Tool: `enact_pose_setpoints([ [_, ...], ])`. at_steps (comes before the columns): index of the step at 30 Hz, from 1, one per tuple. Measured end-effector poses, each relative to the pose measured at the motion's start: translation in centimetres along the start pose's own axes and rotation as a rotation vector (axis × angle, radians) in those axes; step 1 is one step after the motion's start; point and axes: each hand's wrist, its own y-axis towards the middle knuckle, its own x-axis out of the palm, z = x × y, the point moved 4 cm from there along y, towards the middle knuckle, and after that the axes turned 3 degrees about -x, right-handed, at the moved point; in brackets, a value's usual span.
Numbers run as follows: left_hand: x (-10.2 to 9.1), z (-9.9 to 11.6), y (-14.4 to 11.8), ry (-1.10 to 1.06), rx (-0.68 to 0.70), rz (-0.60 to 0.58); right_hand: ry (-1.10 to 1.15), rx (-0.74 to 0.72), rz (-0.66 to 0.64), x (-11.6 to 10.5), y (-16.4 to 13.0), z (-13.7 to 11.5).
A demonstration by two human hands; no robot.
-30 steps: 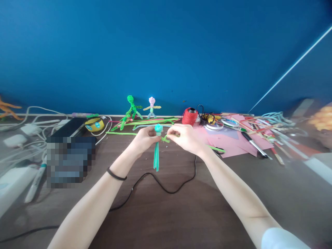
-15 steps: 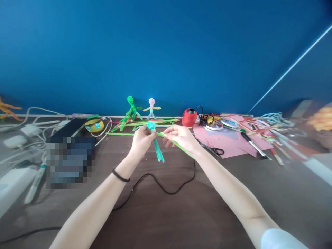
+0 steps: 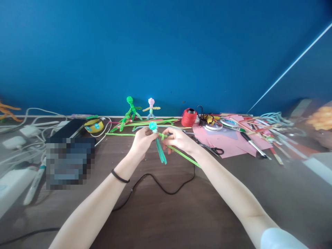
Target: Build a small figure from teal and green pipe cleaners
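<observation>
My left hand [image 3: 144, 140] pinches a small teal pipe cleaner figure [image 3: 153, 126] just below its coiled round head. Its straight teal strands [image 3: 161, 152] hang down between my hands. With thumb and fingers closed, my right hand [image 3: 176, 139] grips a lime green pipe cleaner [image 3: 185, 157] close beside the figure. One end of the green piece is bent near the figure's neck, and its long tail slants down to the right below my wrist. Whether it wraps fully around the figure I cannot tell.
Behind my hands stand a green figure [image 3: 130, 102] and a pink-headed figure [image 3: 151, 103], near loose pipe cleaners [image 3: 119, 134]. Right are a red thread spool [image 3: 188, 118], scissors [image 3: 216, 150] and pink paper [image 3: 233, 147]. A black cable [image 3: 166, 192] crosses the table; white cables [image 3: 31, 148] lie left.
The teal figure has shifted slightly right. My right hand has turned a little, and the green pipe cleaner's bent end now shows beside the figure while its tail reaches lower right.
</observation>
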Motion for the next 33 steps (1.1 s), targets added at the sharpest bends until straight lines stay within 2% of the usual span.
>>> enact_pose_setpoints([
  [10, 0.3, 0.2, -0.1, -0.002, -0.045, -0.103, -0.122, -0.066, -0.037, -0.7, 0.0, 0.2],
  [16, 0.3, 0.5, -0.1, 0.038, -0.137, -0.242, -0.414, -0.096, -0.019, -2.1, -0.2, -0.1],
  [20, 0.3, 0.8, -0.1, 0.099, -0.129, -0.295, -0.548, -0.098, 0.000, -2.5, -0.8, -1.1],
  [27, 0.3, 0.7, -0.1, 0.200, -0.059, -0.279, -0.560, -0.059, 0.094, -2.0, -1.2, -1.8],
  [33, 0.4, 0.7, -0.2, 0.270, 0.004, -0.206, -0.477, -0.057, 0.144, -1.8, -1.0, -1.5],
])
